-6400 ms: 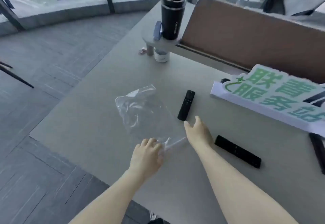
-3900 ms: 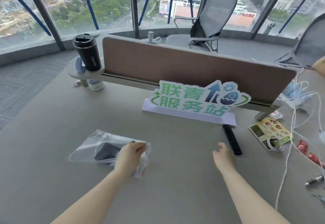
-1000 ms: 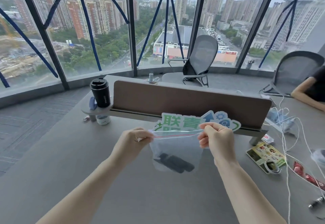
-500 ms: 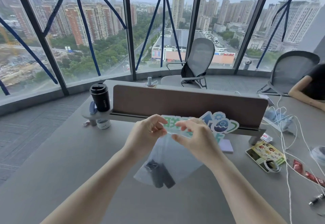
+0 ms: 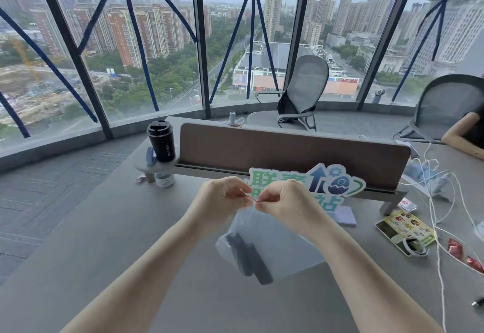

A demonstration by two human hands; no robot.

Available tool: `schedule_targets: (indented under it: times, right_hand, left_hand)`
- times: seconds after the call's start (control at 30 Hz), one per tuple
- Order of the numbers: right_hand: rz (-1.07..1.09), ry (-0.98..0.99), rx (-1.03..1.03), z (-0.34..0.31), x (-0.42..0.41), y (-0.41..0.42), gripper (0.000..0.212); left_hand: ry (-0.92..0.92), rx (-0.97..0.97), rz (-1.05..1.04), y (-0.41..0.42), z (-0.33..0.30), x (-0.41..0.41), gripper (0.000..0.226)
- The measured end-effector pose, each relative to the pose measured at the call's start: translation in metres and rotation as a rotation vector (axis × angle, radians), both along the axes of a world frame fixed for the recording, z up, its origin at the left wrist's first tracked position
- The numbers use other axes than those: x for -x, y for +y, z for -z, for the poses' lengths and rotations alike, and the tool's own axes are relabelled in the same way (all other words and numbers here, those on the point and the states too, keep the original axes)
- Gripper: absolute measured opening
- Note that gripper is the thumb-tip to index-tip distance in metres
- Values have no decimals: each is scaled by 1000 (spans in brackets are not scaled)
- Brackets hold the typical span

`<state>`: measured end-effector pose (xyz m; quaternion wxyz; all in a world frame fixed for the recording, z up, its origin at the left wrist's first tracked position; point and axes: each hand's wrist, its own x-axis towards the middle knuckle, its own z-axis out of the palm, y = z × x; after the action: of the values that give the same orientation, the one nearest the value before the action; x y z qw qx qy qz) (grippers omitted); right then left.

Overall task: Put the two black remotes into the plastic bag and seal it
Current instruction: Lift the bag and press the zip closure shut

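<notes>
Both hands are raised above the grey bench (image 5: 78, 241), close together at the centre of the view. The left hand (image 5: 218, 203) and the right hand (image 5: 286, 203) each pinch the top edge of the clear plastic bag (image 5: 282, 249); the grip of each hand is closed, thumb against forefinger, on the red seal strip (image 5: 253, 200), a short piece of which shows between the two sets of fingertips. The fingertips of the two hands are almost touching. The bag hangs down from this pinch point, and its lower part lies on or just above the bench; which of the two cannot be told. The two black remotes (image 5: 248, 260) are inside the bag, side by side and slanted, gathered at its lower left corner. Whether the seal is closed along its full length cannot be told, since the hands cover most of it. Behind the hands a green and white sign (image 5: 337, 183) stands on the bench in front of a brown divider panel (image 5: 288, 152). A black travel mug (image 5: 162, 141) stands on a small shelf at the left end of the divider. At the right side of the bench lie white cables (image 5: 434, 212), a printed leaflet (image 5: 403, 228) and red wrappers (image 5: 455, 246). Another person's arm (image 5: 461, 139) rests on the bench at the far right.
</notes>
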<state>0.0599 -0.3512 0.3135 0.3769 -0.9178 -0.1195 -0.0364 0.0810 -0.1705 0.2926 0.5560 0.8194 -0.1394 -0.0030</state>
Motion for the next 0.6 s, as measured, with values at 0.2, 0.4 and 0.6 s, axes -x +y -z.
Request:
schedule_targets:
  times: [0.2, 0.4, 0.6]
  right_hand:
    - [71, -135, 165, -2, 5, 2, 10]
    - [145, -316, 271, 2, 7, -4, 12]
    - [196, -384, 366, 22, 10, -21, 14]
  left_hand:
    - [30, 89, -9, -10, 7, 2, 15]
    - [-190, -26, -153, -25, 1, 5, 14]
    - [-239, -18, -296, -9, 5, 1, 20]
